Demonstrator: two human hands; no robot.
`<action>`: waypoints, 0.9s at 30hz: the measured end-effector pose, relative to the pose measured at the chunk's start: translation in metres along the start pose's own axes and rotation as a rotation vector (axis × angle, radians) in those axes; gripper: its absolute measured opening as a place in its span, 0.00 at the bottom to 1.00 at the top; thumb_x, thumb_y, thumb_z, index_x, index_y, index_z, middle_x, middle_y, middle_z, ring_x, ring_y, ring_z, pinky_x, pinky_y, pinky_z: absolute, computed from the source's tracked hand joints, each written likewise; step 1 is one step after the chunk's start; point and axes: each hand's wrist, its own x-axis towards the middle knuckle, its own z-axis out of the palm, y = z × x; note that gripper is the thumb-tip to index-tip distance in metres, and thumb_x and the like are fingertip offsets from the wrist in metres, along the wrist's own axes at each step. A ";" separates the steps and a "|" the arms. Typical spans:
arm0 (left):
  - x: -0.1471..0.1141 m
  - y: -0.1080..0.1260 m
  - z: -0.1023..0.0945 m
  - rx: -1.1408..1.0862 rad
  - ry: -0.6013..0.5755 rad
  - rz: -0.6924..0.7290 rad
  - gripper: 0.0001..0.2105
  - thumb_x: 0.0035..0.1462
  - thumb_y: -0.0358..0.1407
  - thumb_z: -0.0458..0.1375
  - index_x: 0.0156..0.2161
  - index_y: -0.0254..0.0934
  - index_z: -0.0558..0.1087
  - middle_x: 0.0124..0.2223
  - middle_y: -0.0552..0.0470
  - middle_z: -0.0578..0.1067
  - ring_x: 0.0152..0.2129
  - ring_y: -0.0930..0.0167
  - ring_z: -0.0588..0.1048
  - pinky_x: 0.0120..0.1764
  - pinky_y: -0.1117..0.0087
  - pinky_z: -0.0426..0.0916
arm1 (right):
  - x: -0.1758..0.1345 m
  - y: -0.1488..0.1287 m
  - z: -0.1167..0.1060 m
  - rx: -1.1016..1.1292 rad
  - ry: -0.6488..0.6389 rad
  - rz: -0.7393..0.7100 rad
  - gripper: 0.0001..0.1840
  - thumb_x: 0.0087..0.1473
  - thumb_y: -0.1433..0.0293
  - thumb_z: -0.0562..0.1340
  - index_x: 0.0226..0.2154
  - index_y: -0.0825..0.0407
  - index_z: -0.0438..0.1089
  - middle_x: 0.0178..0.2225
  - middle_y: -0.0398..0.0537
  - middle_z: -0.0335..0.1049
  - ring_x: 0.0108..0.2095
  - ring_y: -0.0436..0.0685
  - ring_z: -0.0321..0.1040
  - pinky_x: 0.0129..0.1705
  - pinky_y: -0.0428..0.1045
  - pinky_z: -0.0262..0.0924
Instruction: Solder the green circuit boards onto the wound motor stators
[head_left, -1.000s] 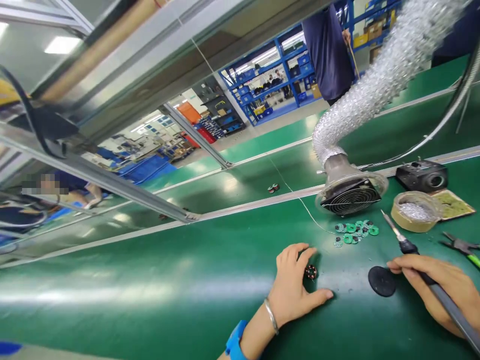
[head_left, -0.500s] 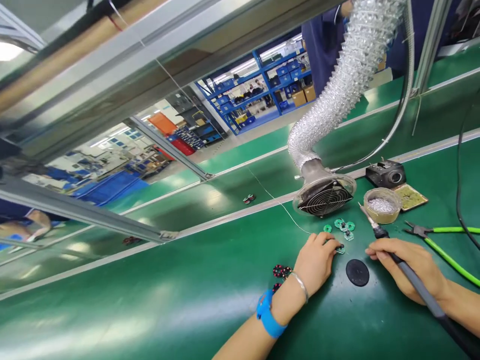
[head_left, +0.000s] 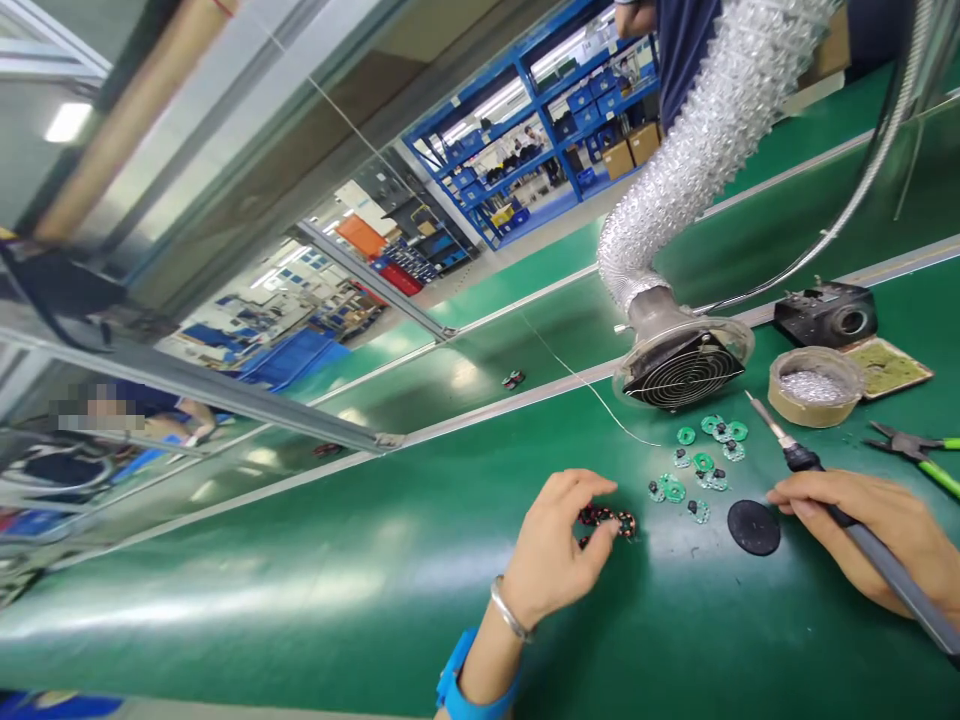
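My right hand [head_left: 877,535] is wrapped round a soldering iron [head_left: 885,560], whose metal tip points up and away over the bench. My left hand [head_left: 555,550] is at a cluster of small dark rings with red and copper-coloured spots [head_left: 621,524]; its thumb and fingers are apart on either side of them, partly covering the cluster. Between the hands lie several small green ring-shaped boards [head_left: 673,488], some with black parts on them. A round black disc [head_left: 754,527] rests flat beside the fingertips of my right hand.
A fan-faced extractor hood [head_left: 686,370] on a silvery flexible duct [head_left: 675,180] stands behind the boards. At right are a tub of metallic shavings [head_left: 816,390], a tray with a yellowish sponge [head_left: 889,368], a black iron holder [head_left: 829,318] and green-handled cutters [head_left: 911,445]. Solder wire [head_left: 592,390] trails nearby.
My left hand has moved left and nearer, from the green boards to the dark rings, and its fingers have spread. The right hand still holds the soldering iron. The view has shifted.
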 end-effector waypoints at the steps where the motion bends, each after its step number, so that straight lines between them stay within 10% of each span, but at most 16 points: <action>1: -0.005 0.000 -0.002 0.006 -0.063 -0.008 0.19 0.48 0.28 0.61 0.47 0.37 0.71 0.46 0.46 0.74 0.44 0.62 0.72 0.47 0.59 0.70 | -0.001 0.000 0.001 -0.001 -0.012 -0.004 0.09 0.59 0.75 0.57 0.42 0.49 0.68 0.31 0.44 0.75 0.27 0.52 0.74 0.30 0.47 0.68; 14: -0.005 0.022 0.035 0.050 -0.169 0.041 0.15 0.54 0.29 0.60 0.47 0.39 0.71 0.43 0.46 0.76 0.41 0.59 0.71 0.43 0.53 0.63 | -0.007 -0.002 0.013 -0.019 -0.132 -0.027 0.09 0.60 0.76 0.55 0.42 0.50 0.66 0.34 0.44 0.75 0.29 0.52 0.74 0.32 0.46 0.67; 27: 0.028 0.064 0.095 -0.344 -0.018 0.136 0.16 0.53 0.26 0.58 0.47 0.38 0.66 0.40 0.48 0.76 0.35 0.65 0.74 0.39 0.64 0.71 | -0.006 -0.008 0.010 0.052 -0.168 0.144 0.13 0.58 0.78 0.51 0.42 0.49 0.63 0.30 0.43 0.73 0.26 0.50 0.72 0.28 0.43 0.66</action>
